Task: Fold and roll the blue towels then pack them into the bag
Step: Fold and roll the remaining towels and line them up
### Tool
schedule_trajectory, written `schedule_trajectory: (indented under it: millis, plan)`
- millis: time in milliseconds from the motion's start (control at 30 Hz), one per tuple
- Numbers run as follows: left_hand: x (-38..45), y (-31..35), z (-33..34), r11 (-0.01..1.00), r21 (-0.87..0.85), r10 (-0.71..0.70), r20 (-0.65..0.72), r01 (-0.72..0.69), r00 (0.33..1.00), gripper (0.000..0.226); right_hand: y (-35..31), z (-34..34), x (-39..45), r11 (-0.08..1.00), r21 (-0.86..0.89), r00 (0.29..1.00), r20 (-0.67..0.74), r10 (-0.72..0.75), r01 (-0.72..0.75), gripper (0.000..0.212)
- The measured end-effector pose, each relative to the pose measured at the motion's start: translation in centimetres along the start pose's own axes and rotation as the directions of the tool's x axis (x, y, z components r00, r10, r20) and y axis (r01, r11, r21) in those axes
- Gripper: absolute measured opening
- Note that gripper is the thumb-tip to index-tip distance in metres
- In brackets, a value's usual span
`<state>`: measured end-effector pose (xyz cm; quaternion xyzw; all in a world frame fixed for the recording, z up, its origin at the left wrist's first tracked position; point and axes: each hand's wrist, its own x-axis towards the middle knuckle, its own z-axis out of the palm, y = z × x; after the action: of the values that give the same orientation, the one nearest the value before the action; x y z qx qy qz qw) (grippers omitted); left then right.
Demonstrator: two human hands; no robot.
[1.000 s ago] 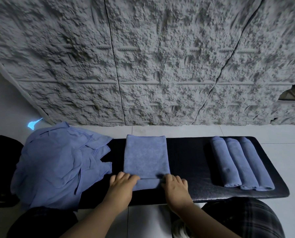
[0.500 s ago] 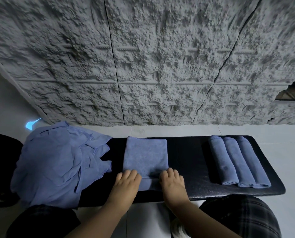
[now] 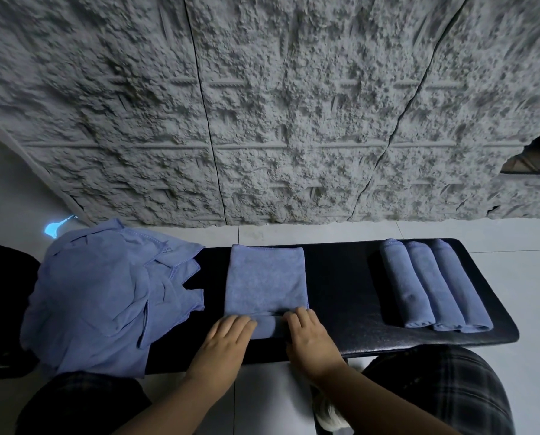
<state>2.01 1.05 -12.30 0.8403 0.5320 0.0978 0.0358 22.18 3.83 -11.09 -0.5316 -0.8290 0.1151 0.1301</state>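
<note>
A folded blue towel point(image 3: 265, 277) lies flat in the middle of the black bench point(image 3: 340, 277). Its near edge is turned up into a short roll. My left hand point(image 3: 227, 337) and my right hand point(image 3: 309, 335) lie side by side on that roll, fingers stretched over it and pressing down. Three rolled blue towels point(image 3: 432, 287) lie next to each other on the bench's right end. A loose heap of unfolded blue towels point(image 3: 105, 293) covers the left end.
A dark bag-like shape point(image 3: 1, 293) sits at the far left beside the heap. A rough grey wall point(image 3: 262, 105) rises behind the bench over pale floor tiles point(image 3: 513, 240). My plaid-clad knees point(image 3: 435, 387) are under the bench's near edge.
Both hands have moved closer together and slightly away from me, and the towel's near edge has rolled a little further up.
</note>
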Motion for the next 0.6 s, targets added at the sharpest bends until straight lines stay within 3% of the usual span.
schedule_trajectory:
  millis: [67,167,367,500,600]
  plan:
    - [0.5,0.0,-0.6,0.997,-0.073,-0.003,0.046,0.006,0.999,0.082,0.1,-0.1,0.0,1.0,-0.005,0.997,0.074,-0.012,0.012,0.061]
    - [1.3,-0.1,-1.4,0.987,-0.157,-0.026,0.129,0.046,0.991,0.079,0.2,-0.1,0.3,0.998,-0.065,0.993,0.121,-0.012,0.02,0.068]
    - [2.6,-0.7,-1.4,0.968,-0.192,-0.135,0.152,0.163,0.979,0.066,0.0,0.3,1.0,0.984,-0.173,0.995,0.102,-0.015,0.033,0.058]
    - [2.7,-0.4,-1.6,0.944,-0.266,-0.168,0.118,0.194,0.979,0.029,-0.2,-0.6,1.2,0.987,-0.16,0.997,0.075,0.006,0.006,0.06]
    - [2.1,-0.1,-1.4,0.898,-0.354,-0.235,0.119,0.262,0.965,0.021,-0.5,-2.0,0.9,0.99,-0.14,0.989,0.15,0.004,0.017,0.047]
